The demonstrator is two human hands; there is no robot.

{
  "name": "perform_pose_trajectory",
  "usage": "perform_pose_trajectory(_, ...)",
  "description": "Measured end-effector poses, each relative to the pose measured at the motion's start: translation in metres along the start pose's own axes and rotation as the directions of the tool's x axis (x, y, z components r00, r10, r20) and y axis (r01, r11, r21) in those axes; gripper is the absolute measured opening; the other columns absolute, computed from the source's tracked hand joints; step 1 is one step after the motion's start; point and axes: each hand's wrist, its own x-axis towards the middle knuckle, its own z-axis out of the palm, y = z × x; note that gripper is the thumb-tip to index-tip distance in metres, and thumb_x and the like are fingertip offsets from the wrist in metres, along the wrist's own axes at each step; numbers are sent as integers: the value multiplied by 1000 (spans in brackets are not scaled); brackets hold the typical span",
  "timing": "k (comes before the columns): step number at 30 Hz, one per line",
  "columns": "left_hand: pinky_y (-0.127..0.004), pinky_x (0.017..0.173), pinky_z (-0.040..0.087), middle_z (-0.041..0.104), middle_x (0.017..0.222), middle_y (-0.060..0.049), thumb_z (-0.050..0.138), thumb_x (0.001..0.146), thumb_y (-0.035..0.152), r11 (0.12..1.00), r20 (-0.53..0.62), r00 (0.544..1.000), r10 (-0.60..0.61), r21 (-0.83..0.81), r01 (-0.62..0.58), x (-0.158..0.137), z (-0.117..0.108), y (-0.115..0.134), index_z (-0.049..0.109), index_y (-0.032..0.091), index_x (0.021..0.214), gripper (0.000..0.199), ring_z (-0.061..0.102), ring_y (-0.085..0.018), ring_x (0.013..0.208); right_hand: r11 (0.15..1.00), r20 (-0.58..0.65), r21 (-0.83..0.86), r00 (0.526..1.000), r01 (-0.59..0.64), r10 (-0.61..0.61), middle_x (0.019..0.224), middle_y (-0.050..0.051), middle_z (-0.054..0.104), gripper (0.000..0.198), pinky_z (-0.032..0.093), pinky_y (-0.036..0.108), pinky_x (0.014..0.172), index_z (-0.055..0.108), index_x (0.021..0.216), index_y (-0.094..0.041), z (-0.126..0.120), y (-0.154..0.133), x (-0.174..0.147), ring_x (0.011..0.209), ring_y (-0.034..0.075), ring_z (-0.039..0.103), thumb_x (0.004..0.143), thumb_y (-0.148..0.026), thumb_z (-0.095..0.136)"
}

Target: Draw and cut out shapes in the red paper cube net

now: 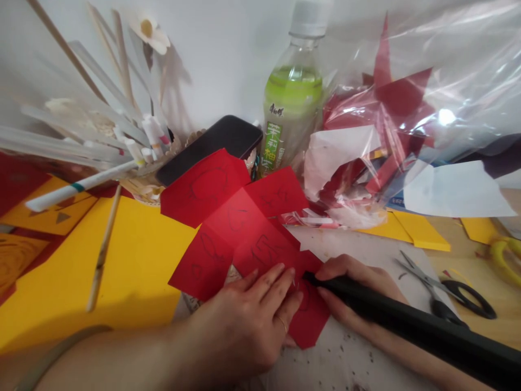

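Observation:
A red paper cut-out (248,217) with several flaps and pencil-like drawn marks lies folded out before me. My left hand (260,309), ring on one finger, rests flat over its lower part, fingers stretched on the paper. At the lower right flap my right hand (358,277) pinches the narrow end of a long black tool (407,315). Its tip touches or nearly touches the red paper beside my left fingers; its exact kind cannot be made out. Right of my right hand lie black-handled scissors (437,290), blades apart.
Behind stand a green drink bottle (291,103), a dark phone (211,146) leaning on a basket of markers and sticks, and a clear plastic bag (358,114) of red scraps. Yellow paper (138,250) with a thin stick (103,250) lies left; yellow-handled scissors (504,258) lie far right.

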Motion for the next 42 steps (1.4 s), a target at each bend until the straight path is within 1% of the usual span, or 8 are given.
perform_pose_trajectory(10,-30,75,56,66,118,-13,31,102,29,1000,20,1000,15,4,-15,1,-3,-1,66,11,112,41,64,-24,110,1000,29,28,1000,1,-2,67,-2,67,3,48,21,48,57,85,-24,0,3,-1,53,11,61,85,-22,55)
perform_pose_trajectory(15,-32,72,57,65,122,-8,34,101,29,1000,51,998,28,12,-29,1,-3,0,66,12,114,38,63,-26,110,991,135,41,982,128,-132,71,-3,66,11,50,18,51,54,89,-24,-7,8,5,55,10,61,84,-15,55)
perform_pose_trajectory(21,-31,68,57,66,121,-6,37,101,26,999,80,996,36,30,-39,2,-6,-1,66,13,115,35,63,-25,110,954,221,10,930,299,-294,70,-4,62,20,46,17,50,50,88,-25,-13,7,13,54,8,57,80,-7,54)
perform_pose_trajectory(26,-31,69,57,65,122,-6,39,100,27,999,110,993,41,25,-44,3,-8,-2,65,12,117,34,62,-24,112,954,196,30,935,297,-297,69,-5,58,22,43,19,48,48,87,-26,-10,7,11,52,9,55,80,-6,53)
perform_pose_trajectory(29,-32,71,57,65,123,-7,43,98,26,998,103,994,44,30,-47,2,-6,-1,65,12,117,32,62,-26,112,942,159,-11,931,334,-329,67,-6,55,26,40,19,46,45,89,-27,-6,9,10,51,8,52,79,-5,53)
perform_pose_trajectory(32,-32,70,56,64,124,-7,42,99,27,999,103,994,40,33,-44,1,-6,-1,64,12,119,33,62,-26,112,909,147,-77,907,409,-395,66,-7,50,29,38,19,45,42,88,-27,-3,14,10,49,8,48,77,-3,52)
perform_pose_trajectory(35,-30,69,57,65,123,-6,39,100,27,997,110,993,49,50,-55,2,-8,-1,64,13,118,34,62,-24,111,883,150,-61,879,465,-452,68,-6,50,28,38,19,46,42,89,-26,-1,18,9,52,8,48,77,-2,50)
perform_pose_trajectory(42,-31,73,56,64,124,-6,42,98,23,995,114,992,58,73,-67,1,-9,-1,64,13,119,32,62,-24,112,866,175,-94,865,491,-471,68,-5,47,29,36,19,46,42,89,-24,-3,17,8,53,8,47,76,1,47)
